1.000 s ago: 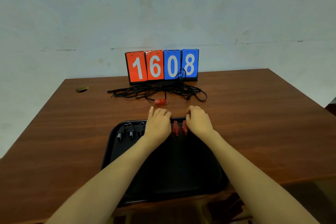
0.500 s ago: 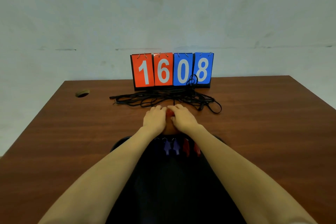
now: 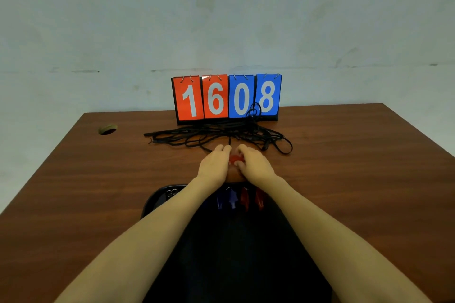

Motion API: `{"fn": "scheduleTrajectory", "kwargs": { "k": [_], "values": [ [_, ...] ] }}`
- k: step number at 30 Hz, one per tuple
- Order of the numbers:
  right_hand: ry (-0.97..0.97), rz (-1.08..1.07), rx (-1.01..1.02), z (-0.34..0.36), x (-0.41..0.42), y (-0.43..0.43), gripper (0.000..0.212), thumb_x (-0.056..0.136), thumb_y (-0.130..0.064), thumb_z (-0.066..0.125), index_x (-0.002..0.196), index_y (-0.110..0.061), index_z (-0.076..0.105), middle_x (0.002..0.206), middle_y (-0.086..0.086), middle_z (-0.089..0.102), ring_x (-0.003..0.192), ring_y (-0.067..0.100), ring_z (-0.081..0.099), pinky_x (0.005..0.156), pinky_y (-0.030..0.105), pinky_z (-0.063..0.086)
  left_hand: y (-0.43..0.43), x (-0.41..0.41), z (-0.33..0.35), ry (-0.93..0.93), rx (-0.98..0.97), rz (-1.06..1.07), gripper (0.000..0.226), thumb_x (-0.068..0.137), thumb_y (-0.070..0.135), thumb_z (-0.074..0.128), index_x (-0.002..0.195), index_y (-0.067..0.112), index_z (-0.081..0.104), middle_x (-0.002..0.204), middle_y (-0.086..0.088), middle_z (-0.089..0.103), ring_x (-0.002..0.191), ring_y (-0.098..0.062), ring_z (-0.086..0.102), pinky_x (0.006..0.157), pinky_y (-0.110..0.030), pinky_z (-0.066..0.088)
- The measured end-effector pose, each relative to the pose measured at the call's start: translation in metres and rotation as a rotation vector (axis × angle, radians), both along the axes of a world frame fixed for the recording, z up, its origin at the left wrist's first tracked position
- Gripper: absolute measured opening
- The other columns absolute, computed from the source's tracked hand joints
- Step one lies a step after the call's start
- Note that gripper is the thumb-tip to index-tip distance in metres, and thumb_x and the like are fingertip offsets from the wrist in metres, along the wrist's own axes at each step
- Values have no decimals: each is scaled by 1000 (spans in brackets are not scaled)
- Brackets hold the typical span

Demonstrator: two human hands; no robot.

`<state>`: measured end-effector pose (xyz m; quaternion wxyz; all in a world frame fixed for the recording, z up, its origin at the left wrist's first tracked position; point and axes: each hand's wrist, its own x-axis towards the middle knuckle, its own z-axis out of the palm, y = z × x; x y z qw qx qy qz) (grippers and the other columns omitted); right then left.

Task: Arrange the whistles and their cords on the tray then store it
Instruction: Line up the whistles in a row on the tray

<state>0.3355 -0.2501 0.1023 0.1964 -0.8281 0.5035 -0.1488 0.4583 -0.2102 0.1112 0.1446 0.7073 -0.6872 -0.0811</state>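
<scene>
A black tray [image 3: 157,200] lies at the table's near edge, with purple whistles [image 3: 230,200] and red whistles [image 3: 251,200] lined along its far rim; my forearms hide more of the row. Beyond the tray a red whistle [image 3: 236,159] sits on the table between my left hand [image 3: 213,164] and my right hand [image 3: 253,164]. Both hands close around it, fingers touching it. A tangle of black cords [image 3: 216,136] lies just past my fingertips.
A flip scoreboard [image 3: 226,97] reading 1608 stands behind the cords, near the wall. A round cable hole [image 3: 107,129] sits at the far left of the brown table [image 3: 357,167].
My hands left the tray's far rim and moved forward to the red whistle beside the cords, closing in on it. The camera view shifted nearer to the table.
</scene>
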Motion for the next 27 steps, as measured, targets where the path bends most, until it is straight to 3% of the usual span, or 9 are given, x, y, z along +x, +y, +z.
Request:
{"fn": "scheduleTrajectory", "kwargs": {
  "k": [3, 8, 14, 16, 20, 23, 27],
  "values": [
    [-189, -50, 3, 17, -14, 11, 25, 93, -15, 53, 118, -19, 54, 118, 4, 56, 107, 21, 56, 91, 36, 48, 11, -5, 14, 231, -98, 41, 14, 92, 8, 51, 107, 8, 52, 111, -9, 53, 98, -28, 55, 80, -38, 44],
    [-266, -20, -68, 44, -45, 39, 33, 91, -15, 58, 124, -20, 55, 119, 0, 56, 106, 14, 56, 95, 30, 47, 38, -25, 39, 542, -171, 90, 11, 93, 13, 54, 101, 10, 61, 104, -4, 63, 94, -12, 55, 78, -22, 38],
    [-348, -129, -71, 58, -75, 70, 24, 93, -9, 53, 113, -20, 63, 110, -3, 63, 98, 10, 60, 86, 23, 50, 75, -54, 50, 544, -189, 21, 6, 91, 17, 58, 94, 13, 62, 96, -2, 64, 86, -11, 57, 72, -19, 42],
    [-479, -218, 57, 63, -80, 81, 27, 95, -8, 46, 115, -18, 62, 103, -2, 64, 89, 10, 63, 76, 18, 50, 86, -66, 51, 538, -206, 17, 5, 90, 19, 60, 93, 15, 60, 91, 2, 60, 80, -8, 54, 67, -16, 40],
    [-856, -291, 417, 70, -88, 101, 27, 95, -13, 52, 122, -12, 58, 104, 5, 61, 92, 14, 64, 83, 30, 57, 104, -86, 49, 589, -218, 31, 8, 87, 20, 64, 88, 15, 57, 85, 2, 59, 73, -8, 54, 63, -16, 40],
    [-889, -318, 448, 66, -95, 111, 30, 91, -10, 61, 121, -9, 58, 98, -3, 57, 89, 11, 62, 72, 21, 53, 112, -99, 45, 565, -215, 15, 14, 84, 23, 67, 78, 19, 56, 83, -5, 64, 72, -16, 61, 65, -26, 48],
    [-984, -396, 518, 59, -97, 116, 38, 90, -4, 61, 126, -8, 52, 108, 0, 52, 95, 16, 60, 72, 26, 55, 122, -107, 40, 662, -185, 26, 13, 84, 22, 68, 78, 21, 56, 89, -5, 67, 75, -16, 63, 68, -31, 53]
  ]
}}
